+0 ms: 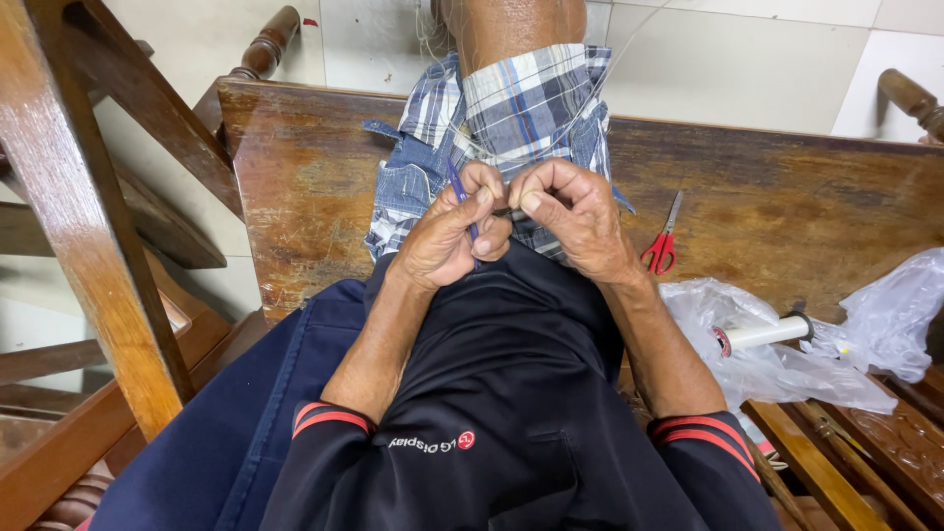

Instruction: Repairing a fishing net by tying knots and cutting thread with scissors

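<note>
My left hand [447,236] is closed around a thin purple stick-like tool [458,192], its tip poking up above the fingers. My right hand [575,216] pinches a small dark piece [503,211] between thumb and forefinger, right against the left hand. Both hands meet over my lap, above a plaid and denim cloth [511,108] draped over my raised knee. Fine clear threads [590,93] run across the cloth toward my hands.
A worn wooden bench [295,187] lies under me. Red-handled scissors [663,241] rest on it to the right. A white spool [762,331] sits on crumpled clear plastic bags [885,305]. Wooden chair frames [88,226] stand at the left; tiled floor beyond.
</note>
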